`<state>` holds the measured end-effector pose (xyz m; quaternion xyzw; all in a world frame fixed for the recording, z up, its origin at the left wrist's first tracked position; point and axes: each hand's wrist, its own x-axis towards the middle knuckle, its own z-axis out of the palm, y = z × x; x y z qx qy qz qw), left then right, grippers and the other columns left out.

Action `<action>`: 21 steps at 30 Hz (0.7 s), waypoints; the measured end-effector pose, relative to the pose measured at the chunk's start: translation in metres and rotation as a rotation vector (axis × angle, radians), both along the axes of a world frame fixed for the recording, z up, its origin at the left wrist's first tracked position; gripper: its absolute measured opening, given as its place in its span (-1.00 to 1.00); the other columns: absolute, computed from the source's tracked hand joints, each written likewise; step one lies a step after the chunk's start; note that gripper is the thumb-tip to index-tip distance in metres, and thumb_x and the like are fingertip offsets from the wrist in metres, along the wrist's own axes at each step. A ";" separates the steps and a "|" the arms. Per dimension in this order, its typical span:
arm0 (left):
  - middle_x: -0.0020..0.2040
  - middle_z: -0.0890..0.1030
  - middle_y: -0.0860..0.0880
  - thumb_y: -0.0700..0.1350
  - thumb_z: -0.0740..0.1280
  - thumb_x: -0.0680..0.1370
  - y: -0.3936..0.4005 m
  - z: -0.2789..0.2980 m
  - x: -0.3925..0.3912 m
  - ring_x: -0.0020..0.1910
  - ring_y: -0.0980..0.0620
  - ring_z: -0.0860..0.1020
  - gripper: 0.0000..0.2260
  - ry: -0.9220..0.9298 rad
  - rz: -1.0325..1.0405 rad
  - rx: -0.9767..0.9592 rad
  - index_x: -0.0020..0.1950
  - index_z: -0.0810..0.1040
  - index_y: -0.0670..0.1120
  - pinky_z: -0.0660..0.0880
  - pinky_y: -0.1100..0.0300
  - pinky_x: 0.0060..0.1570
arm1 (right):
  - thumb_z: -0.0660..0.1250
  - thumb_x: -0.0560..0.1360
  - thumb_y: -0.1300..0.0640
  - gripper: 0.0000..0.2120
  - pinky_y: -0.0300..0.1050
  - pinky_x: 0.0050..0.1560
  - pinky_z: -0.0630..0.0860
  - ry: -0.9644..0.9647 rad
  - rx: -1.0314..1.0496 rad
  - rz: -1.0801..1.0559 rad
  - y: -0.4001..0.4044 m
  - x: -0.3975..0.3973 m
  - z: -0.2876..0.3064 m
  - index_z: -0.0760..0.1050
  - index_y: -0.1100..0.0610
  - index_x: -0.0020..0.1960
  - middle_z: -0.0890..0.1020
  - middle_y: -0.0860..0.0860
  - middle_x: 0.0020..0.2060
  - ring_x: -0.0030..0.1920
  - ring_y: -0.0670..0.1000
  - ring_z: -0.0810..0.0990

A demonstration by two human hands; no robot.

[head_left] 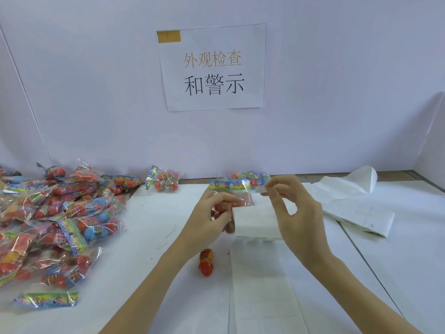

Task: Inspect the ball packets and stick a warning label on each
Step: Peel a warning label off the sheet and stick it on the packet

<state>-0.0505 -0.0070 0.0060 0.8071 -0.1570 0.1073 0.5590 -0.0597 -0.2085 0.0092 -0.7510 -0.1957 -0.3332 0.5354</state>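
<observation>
- Packet [231, 189], light and crinkly, slippery film: we pinch its body with our left hand [212, 213].
- Right hand [291, 203], just beside the packet, pinches a flimsy label [261, 189] by its edge.

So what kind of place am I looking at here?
Probably a packing or inspection bench in a small workshop: a printed paper sign on a plain partition, a heap of ball packets at the left, and a strip of label sheet lying on the white table.
</observation>
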 end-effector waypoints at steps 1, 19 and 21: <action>0.17 0.48 -0.07 -0.47 0.30 0.56 0.002 0.000 0.001 -0.24 0.15 0.57 -0.59 -0.033 0.029 -0.040 0.18 0.68 -0.01 0.56 0.31 -0.17 | 0.35 0.66 0.14 -0.91 -0.32 0.11 0.53 0.027 0.063 0.026 -0.001 0.001 0.002 0.54 -0.04 0.06 0.72 -0.18 -0.09 0.07 -0.07 0.72; 0.15 0.64 -0.07 -0.30 0.30 0.68 0.006 -0.001 0.006 -0.05 -0.09 0.68 -0.57 0.075 -0.085 -0.377 0.41 0.57 0.16 0.68 -0.07 0.00 | 0.45 0.57 0.27 -0.67 -0.28 -0.08 0.58 0.349 -0.005 0.285 -0.008 0.010 0.005 0.59 -0.06 0.23 0.72 -0.04 -0.19 -0.18 -0.03 0.71; 0.17 0.64 -0.06 -0.29 0.31 0.68 0.004 0.000 0.004 -0.11 -0.04 0.66 -0.58 0.067 -0.088 -0.322 0.39 0.58 0.18 0.67 0.01 -0.06 | 0.45 0.57 0.27 -0.63 -0.29 -0.04 0.58 0.336 -0.083 0.289 -0.006 0.010 0.000 0.55 -0.10 0.26 0.70 -0.06 -0.18 -0.14 -0.03 0.71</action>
